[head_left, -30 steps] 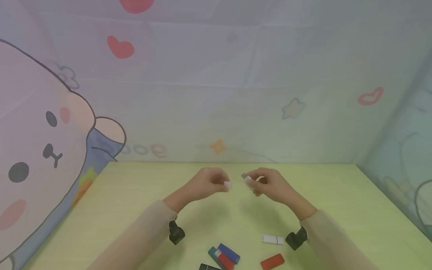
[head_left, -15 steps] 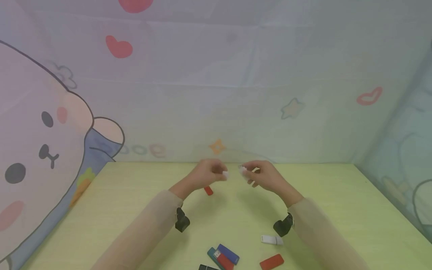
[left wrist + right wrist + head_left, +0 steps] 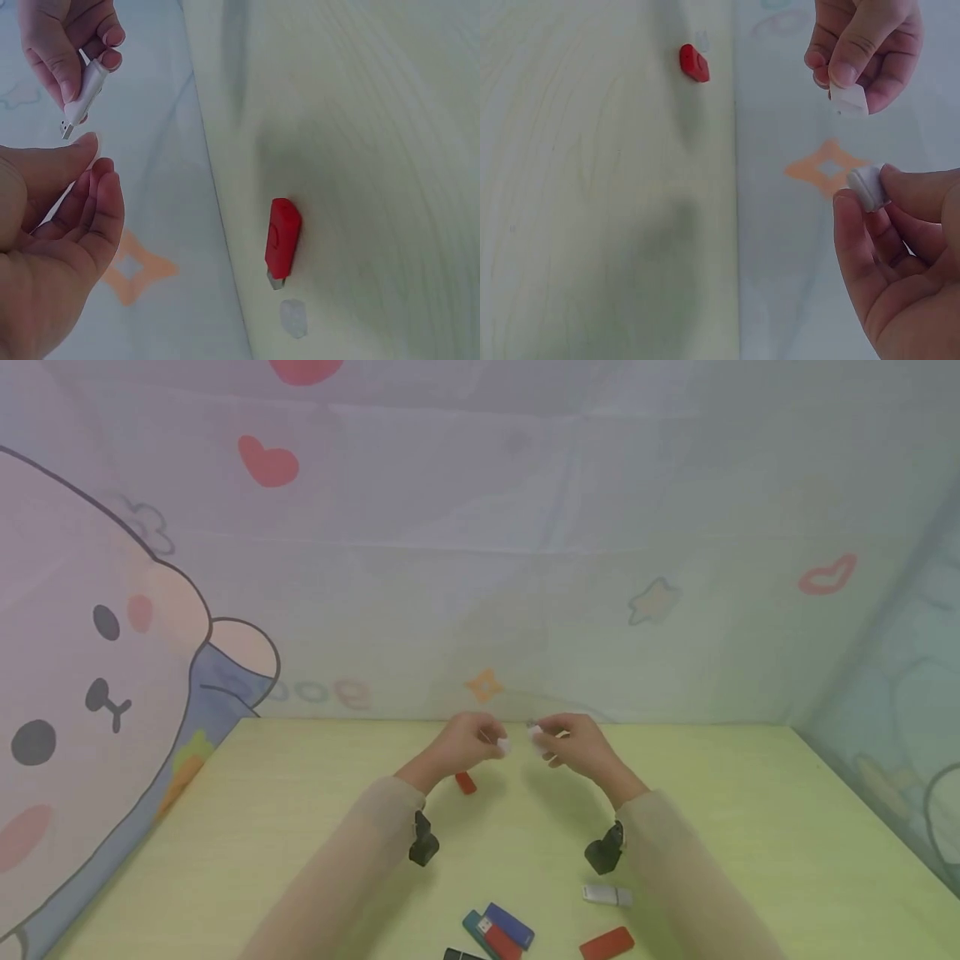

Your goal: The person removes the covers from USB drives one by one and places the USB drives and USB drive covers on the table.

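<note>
Between thumb and fingers, my right hand (image 3: 581, 745) pinches a white USB stick (image 3: 87, 91), its metal plug bare and aimed at the other hand. My left hand (image 3: 467, 745) pinches a small white cap (image 3: 848, 100). Both hands are raised over the far part of the table, a short gap between cap and plug. Below the left hand lies a red USB stick (image 3: 283, 238) with a bit of metal plug showing at one end.
On the near part of the pale table (image 3: 262, 827) lie a white USB stick (image 3: 607, 895), a red one (image 3: 607, 943), a blue one (image 3: 510, 926), a teal one (image 3: 474, 923) under another red one (image 3: 501, 939), and a black one (image 3: 461, 954). A printed cloth (image 3: 450, 527) hangs behind.
Both hands have moved up and away from the body, and the right hand has come left, narrowing the gap between cap and plug. The red USB stick below the left hand came into view.
</note>
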A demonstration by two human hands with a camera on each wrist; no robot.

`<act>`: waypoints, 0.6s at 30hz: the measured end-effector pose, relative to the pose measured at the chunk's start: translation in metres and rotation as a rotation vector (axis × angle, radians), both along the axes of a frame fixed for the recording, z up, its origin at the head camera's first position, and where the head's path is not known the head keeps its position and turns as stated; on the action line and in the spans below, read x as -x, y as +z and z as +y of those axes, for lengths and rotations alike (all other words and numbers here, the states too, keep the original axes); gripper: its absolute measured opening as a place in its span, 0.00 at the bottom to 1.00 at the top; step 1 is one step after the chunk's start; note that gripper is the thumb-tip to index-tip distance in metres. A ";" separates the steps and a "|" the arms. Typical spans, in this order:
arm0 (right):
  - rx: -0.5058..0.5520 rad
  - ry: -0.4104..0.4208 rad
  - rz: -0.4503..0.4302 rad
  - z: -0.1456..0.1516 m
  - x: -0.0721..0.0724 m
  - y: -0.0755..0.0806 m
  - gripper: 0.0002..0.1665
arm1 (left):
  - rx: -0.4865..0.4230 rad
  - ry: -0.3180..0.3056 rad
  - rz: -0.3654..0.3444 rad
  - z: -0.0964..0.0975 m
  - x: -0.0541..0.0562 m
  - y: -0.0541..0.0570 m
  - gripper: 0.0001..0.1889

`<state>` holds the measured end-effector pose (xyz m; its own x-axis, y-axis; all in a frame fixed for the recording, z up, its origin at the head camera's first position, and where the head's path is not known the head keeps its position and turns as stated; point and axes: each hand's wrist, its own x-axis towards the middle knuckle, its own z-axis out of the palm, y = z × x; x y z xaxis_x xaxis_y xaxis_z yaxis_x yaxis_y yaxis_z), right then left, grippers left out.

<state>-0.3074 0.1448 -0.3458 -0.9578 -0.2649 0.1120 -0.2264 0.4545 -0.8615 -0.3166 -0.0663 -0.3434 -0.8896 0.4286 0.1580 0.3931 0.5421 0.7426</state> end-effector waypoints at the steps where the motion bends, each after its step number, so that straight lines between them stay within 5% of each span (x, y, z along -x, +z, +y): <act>1: 0.007 -0.005 -0.005 0.000 0.002 -0.002 0.20 | 0.004 0.006 0.006 0.001 0.001 -0.001 0.11; 12: 0.037 -0.040 -0.084 -0.012 0.014 -0.024 0.20 | 0.068 0.026 0.042 0.004 0.011 -0.020 0.09; 18: -0.010 -0.093 -0.140 -0.019 0.017 -0.036 0.21 | 0.128 0.062 -0.027 0.005 0.014 -0.031 0.11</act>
